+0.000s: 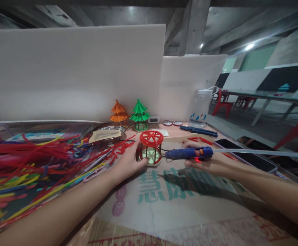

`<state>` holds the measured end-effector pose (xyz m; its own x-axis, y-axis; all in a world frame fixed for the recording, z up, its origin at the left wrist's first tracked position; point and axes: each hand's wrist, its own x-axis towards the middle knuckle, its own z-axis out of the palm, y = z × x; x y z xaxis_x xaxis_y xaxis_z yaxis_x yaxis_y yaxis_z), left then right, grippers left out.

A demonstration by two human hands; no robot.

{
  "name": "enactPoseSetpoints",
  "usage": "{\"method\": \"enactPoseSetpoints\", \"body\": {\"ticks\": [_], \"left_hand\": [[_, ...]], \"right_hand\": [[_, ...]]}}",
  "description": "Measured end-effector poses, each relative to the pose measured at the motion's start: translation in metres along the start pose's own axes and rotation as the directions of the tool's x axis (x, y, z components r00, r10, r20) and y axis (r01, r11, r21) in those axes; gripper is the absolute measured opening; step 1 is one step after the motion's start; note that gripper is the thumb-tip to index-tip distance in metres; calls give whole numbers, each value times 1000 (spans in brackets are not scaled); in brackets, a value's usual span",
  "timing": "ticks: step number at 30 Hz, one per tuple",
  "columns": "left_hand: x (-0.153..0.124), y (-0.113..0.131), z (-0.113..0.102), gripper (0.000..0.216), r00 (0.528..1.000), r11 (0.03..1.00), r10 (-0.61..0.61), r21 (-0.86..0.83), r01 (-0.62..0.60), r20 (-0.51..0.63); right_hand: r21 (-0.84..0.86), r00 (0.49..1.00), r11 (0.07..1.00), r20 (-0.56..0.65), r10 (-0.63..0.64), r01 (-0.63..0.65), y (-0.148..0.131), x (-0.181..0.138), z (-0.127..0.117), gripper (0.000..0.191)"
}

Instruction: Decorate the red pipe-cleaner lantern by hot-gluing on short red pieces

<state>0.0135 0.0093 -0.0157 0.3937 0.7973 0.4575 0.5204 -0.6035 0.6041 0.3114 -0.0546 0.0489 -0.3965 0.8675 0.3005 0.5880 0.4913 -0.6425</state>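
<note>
A printed board point(185, 215), with a glossy surface, covers the worktop under a grey beamed ceiling. Nearest, before the red frame point(152, 142), there is red print, then large green Chinese characters point(164, 186); the first two read 慧康, while shadow covers the next. Purple round marks point(119, 201) carry writing too blurred to read. Here, before the red frame, lies the widest room for moving.

The red frame stands upright on its pale base. At its left, the left hand point(130, 159) curves, pinching it near the base between thumb and fingers, which are partly hidden. At its right, the right hand point(207, 165) is closed around a blue glue gun point(187, 153), whose nozzle reaches the frame's side.

Colourful strips point(49, 164) crowd the left of the red frame; a phone point(246, 155) limits the right. Behind it stand orange point(118, 112) and green towers point(139, 114), a sailboat-printed bottle point(199, 107) to their right, then white panels point(74, 71).
</note>
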Motion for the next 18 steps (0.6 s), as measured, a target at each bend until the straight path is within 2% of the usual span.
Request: {"method": "enactPoseSetpoints", "body": {"ticks": [1, 3, 6, 8, 10, 13, 15, 16, 18], "left_hand": [[0, 0, 0, 54, 1000, 1000, -20, -19, 20, 2], [0, 2, -1, 53, 1000, 998, -26, -49, 27, 7], [-2, 7, 0, 53, 998, 998, 51, -37, -49, 37], [-4, 10, 0, 55, 994, 996, 92, -8, -92, 58], [-4, 11, -1, 58, 993, 995, 102, 10, -103, 65], [2, 6, -12, 67, 994, 994, 105, -38, -104, 19], [11, 1, -28, 61, 994, 988, 75, -127, -85, -85], [16, -2, -38, 58, 982, 984, 22, -172, -55, -188], [25, -6, -58, 51, 950, 993, -55, -120, 18, -309]], "right_hand": [[41, 999, 999, 24, 25, -26, 4, 0, -2, 32], [154, 998, 986, -8, 69, -67, 12, 3, -6, 37], [291, 970, 953, -194, 144, -83, 21, 20, -12, 51], [307, 936, 945, -284, 209, -118, 24, 40, -16, 53], [238, 926, 954, -286, 248, -182, 26, 65, -18, 46], [-16, 930, 957, -242, 277, -289, 36, 104, -15, 32], [-106, 912, 932, -273, 307, -346, 49, 128, -8, 30], [-140, 901, 918, -294, 319, -371, 58, 137, -4, 31], [-195, 885, 891, -321, 338, -411, 75, 152, 6, 31]]}}
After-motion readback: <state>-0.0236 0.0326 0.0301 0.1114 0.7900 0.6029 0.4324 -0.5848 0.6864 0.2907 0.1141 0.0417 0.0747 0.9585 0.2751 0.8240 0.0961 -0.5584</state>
